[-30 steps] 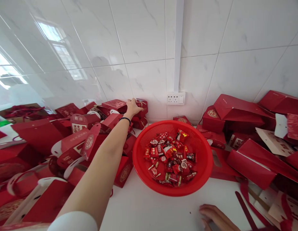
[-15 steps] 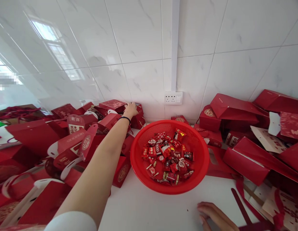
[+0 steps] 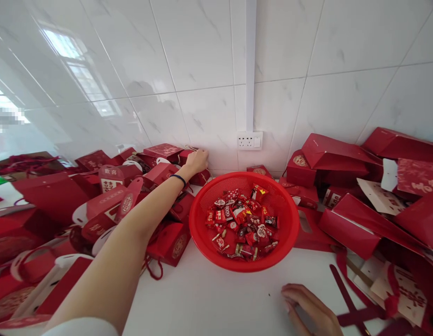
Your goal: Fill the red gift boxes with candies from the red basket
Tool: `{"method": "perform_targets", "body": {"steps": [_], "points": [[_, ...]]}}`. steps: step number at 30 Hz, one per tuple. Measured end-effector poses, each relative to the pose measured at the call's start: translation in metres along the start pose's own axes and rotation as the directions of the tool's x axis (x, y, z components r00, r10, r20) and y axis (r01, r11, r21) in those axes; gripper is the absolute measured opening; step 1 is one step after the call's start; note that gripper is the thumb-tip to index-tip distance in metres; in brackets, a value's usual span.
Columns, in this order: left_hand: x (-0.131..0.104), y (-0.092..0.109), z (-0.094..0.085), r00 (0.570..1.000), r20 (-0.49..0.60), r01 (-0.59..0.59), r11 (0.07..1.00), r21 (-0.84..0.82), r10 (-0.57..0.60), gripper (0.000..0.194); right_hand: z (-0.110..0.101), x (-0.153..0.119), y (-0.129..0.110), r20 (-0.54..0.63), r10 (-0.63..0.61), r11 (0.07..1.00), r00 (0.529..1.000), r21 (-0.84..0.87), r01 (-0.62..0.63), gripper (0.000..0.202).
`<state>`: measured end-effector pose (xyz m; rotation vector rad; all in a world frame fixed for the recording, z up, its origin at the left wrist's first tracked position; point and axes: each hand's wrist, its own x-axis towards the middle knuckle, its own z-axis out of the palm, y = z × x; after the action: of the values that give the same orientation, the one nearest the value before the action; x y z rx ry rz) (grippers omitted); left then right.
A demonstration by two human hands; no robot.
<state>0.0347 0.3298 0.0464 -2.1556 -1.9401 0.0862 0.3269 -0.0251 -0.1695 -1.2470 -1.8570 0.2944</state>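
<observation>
My left hand (image 3: 197, 161) reaches to the wall behind the red basket. Its fingers curl over the edge of a red gift box (image 3: 201, 177) with a twisted cord handle; the fingertips are partly hidden. A dark band circles that wrist. In front of me stands the red plastic basket (image 3: 245, 266), holding several wrapped candies (image 3: 241, 214) and a peanut in its shell. My right hand (image 3: 309, 308) rests low over the white table, right of the basket's front. Its fingers are loosely bent, the thumb apart, with nothing in them.
Many red gift boxes (image 3: 104, 210) crowd the left side. More red boxes (image 3: 342, 154) pile up on the right, with dark red ribbons (image 3: 345, 289) near my right hand. A wall socket (image 3: 249, 141) sits on the tiled wall above the white table (image 3: 202, 298).
My left hand has shifted slightly right, its fingers now curled over the box by the wall. My right hand has come a little further into view. The view has shifted slightly.
</observation>
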Motion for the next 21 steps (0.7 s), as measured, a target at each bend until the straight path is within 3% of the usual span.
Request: {"method": "perform_targets", "body": {"steps": [4,7,15,21], "points": [[0.009,0.002,0.019,0.973,0.223,-0.042,0.998,-0.041,0.050,0.034,0.000,0.000,0.000,0.005,0.020,1.000,1.000,0.010,-0.020,0.014],[0.019,0.001,0.034,0.955,0.292,-0.029,0.996,-0.079,0.051,0.028,0.001,0.000,-0.002,0.000,0.028,0.999,1.000,0.029,-0.028,0.014],[0.030,-0.002,0.049,0.968,0.231,-0.050,0.976,-0.213,0.100,0.032,0.006,0.000,-0.010,-0.057,0.105,0.992,0.993,0.083,-0.100,0.017],[0.013,0.000,0.033,0.981,0.124,-0.108,0.950,-0.292,0.149,0.024,0.003,0.002,-0.012,-0.052,0.034,0.997,0.998,0.076,-0.030,0.016]]}}
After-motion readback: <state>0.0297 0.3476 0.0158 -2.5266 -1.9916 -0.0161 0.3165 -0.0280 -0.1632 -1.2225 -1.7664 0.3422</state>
